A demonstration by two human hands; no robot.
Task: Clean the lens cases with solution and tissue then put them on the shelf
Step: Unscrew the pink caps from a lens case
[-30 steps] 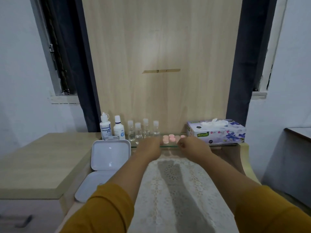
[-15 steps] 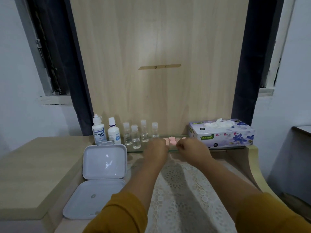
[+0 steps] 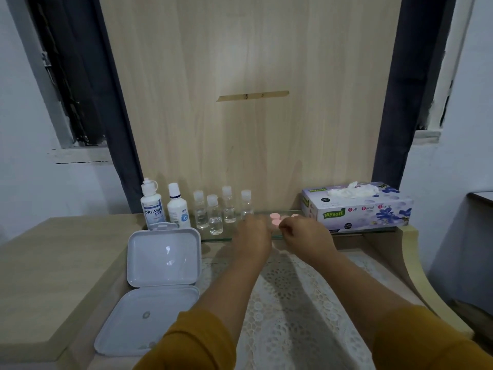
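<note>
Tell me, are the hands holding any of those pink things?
It cannot be told. Both the left hand and right hand reach the pink lens cases on the glass shelf, fingertips hidden.

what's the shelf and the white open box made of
Shelf: looks like clear glass, since its edge is greenish and the surface below shows through. Box: probably smooth glossy plastic, with light glinting off the lid.

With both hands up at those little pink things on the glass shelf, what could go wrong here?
The pink lens cases sit near the glass shelf front edge, so a nudge from either hand could tip one off. The left hand is also close to the small clear bottles, which could topple if it swings left.
</note>
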